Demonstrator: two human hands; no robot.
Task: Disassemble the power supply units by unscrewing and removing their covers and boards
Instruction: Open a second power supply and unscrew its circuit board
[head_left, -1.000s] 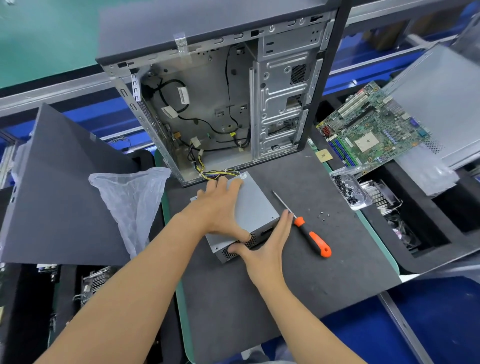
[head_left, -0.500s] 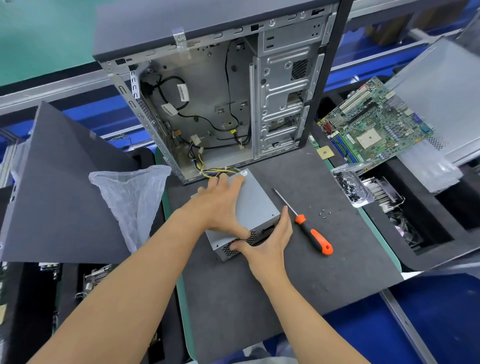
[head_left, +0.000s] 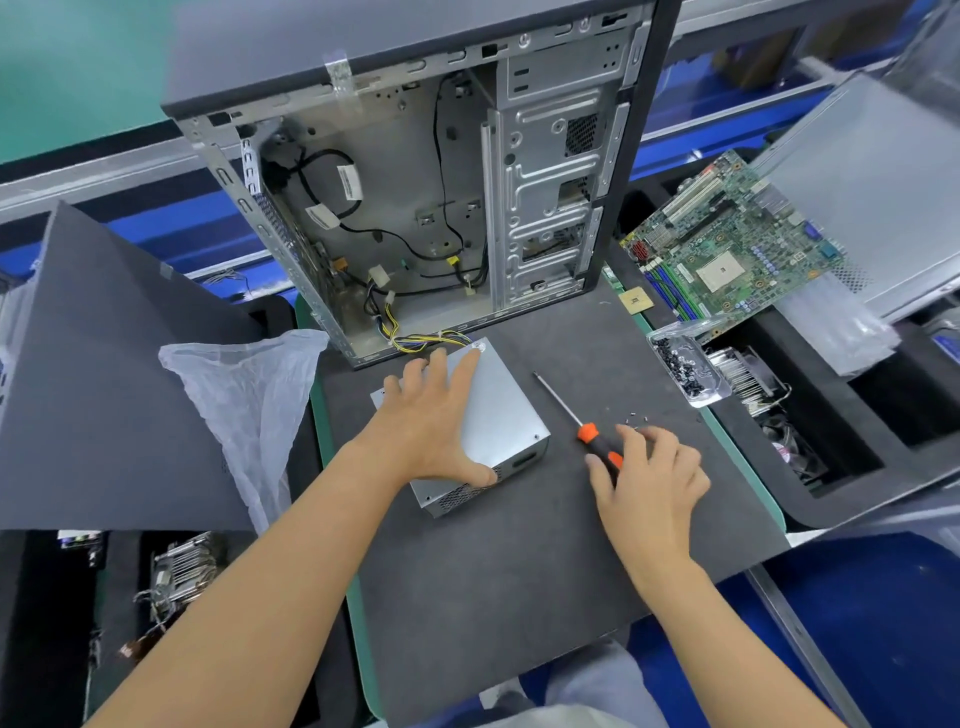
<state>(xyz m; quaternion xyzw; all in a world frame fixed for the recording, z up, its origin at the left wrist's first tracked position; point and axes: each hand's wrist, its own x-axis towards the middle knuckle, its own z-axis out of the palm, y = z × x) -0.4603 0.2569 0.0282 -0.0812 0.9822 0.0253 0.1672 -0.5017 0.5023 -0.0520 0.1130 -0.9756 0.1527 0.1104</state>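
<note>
From the head camera, the silver power supply unit (head_left: 498, 415) lay flat on the dark mat covering the surface (head_left: 519, 561), just in front of the open computer case (head_left: 415, 208), its yellow and black cable bundle (head_left: 421, 338) running back into the case. The left hand (head_left: 431, 415) rested on top of the unit, fingers spread and straight, thumb against its near vented edge. The right hand (head_left: 649, 478) sat over the handle of the orange and black screwdriver (head_left: 592, 436), fingers curling round it; whether the grip had closed could not be told. A few loose screws (head_left: 636, 415) lay just beyond. To the right lay a motherboard (head_left: 727, 244) and a clear tray of screws (head_left: 685, 364); to the left, a plastic bag (head_left: 244, 395).
</note>
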